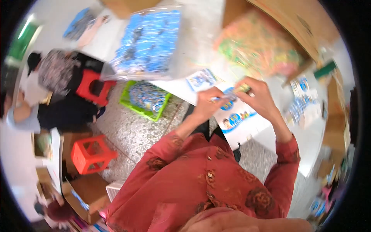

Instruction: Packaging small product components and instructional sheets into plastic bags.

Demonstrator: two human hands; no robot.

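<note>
My left hand (206, 103) and my right hand (258, 96) are raised together over the white table (305, 143). The fingers of both pinch a small colourful item (236, 90) between them; it is blurred and I cannot tell its kind. Under the hands lies a white printed card (239, 120) with blue cartoon figures. My red patterned sleeves reach up from the lower edge.
A clear bag of blue packets (148, 42) and a bag of orange-green pieces (257, 44) lie on the table. A green basket (145, 98) and two red stools (92, 154) stand on the speckled floor. Another person (58, 89) sits at left. Cardboard boxes (293, 19) are at the back.
</note>
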